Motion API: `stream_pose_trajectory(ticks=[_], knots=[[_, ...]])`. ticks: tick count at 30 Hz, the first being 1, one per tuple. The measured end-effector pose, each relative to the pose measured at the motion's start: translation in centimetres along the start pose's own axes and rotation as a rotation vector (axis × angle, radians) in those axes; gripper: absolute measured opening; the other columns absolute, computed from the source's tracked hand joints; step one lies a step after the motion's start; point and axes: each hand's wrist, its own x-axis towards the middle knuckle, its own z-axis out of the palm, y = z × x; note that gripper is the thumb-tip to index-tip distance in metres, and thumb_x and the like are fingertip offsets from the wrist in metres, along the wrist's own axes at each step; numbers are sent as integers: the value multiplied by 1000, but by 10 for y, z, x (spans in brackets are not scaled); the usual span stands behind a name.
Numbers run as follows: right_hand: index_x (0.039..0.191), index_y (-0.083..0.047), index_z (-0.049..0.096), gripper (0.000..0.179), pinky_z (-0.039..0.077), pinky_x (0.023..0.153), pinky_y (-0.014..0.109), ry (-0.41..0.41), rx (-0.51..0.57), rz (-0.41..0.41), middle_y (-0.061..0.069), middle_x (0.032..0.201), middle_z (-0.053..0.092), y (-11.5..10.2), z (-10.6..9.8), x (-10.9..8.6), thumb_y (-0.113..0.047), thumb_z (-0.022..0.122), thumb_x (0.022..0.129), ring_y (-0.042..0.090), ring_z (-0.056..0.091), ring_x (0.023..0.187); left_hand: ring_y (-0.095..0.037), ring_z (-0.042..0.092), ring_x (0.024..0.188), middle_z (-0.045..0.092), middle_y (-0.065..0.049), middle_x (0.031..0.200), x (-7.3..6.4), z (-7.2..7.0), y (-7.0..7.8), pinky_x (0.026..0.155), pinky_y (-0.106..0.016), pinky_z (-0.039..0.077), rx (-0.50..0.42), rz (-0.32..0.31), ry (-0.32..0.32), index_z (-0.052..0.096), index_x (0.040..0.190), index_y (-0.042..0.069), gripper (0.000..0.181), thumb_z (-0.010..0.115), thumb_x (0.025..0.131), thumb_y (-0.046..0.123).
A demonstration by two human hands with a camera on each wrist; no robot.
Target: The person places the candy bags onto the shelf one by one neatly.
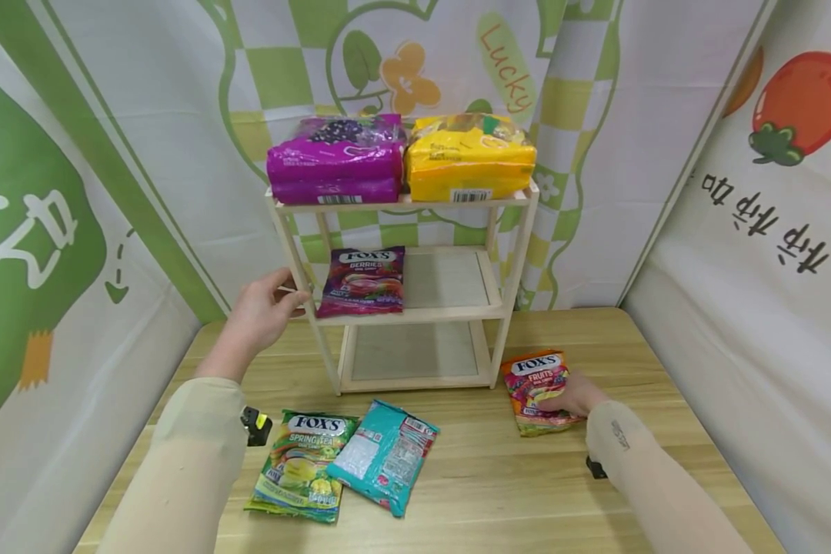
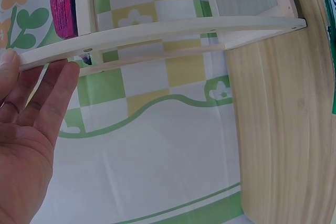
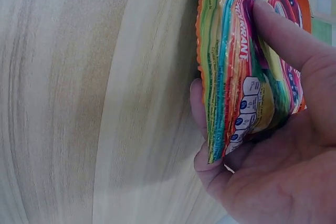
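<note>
My left hand (image 1: 259, 312) holds the left front post of a small wooden shelf rack (image 1: 450, 314). In the left wrist view the thumb lies on one side of the post (image 2: 152, 31) and the fingers on the other. On the right, my right hand (image 1: 580, 395) grips a Fox's Fruits candy bag (image 1: 532, 375) by its side, close over the tabletop. The right wrist view has the thumb across the front of the bag (image 3: 241, 77) and fingertips coming round from behind. A Fox's Berries bag (image 1: 365, 281) leans on the middle shelf, at its left side.
On the top shelf sit a purple candy pack (image 1: 339, 165) and a yellow one (image 1: 467, 161). A green Spring Tea bag (image 1: 301, 465) and a teal bag (image 1: 385, 454), back side up, lie overlapping on the wooden table (image 1: 485, 492) before the rack. Printed curtains (image 1: 720, 331) surround the table.
</note>
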Motion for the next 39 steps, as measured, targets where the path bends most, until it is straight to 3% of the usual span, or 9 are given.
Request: stream_pose_trajectory(ticks=[13,20,29,39], knots=[[132,21,46,78,52,101,58,17,-19,-36,33,120,61,2,-4,-4,-34,79,88,44,62,110,-41,67,114,60,-23,122,2,1,-3,97,-49,59,10,-2,7,54,135,-4,31,50,109,14],[134,27,38,86,50,103,61,19,-29,-28,40,126,55,-1,-8,-7,-33,79,88,52,57,117,-42,66,114,60,-23,122,2,1,-2,97,-50,59,6,-1,11,53,137,-4,33,50,109,14],[130,24,45,75,54,97,58,25,-6,-59,35,119,60,-3,-14,-10,-28,78,88,44,62,108,-41,67,113,61,-23,123,0,0,-1,96,-49,60,17,-2,11,53,137,-3,34,50,110,17],[131,20,46,68,55,94,54,15,102,-41,29,116,62,-3,-13,-11,-20,77,86,35,64,100,-42,67,113,61,-24,122,0,0,0,95,-48,60,19,14,11,56,133,-3,31,50,109,15]])
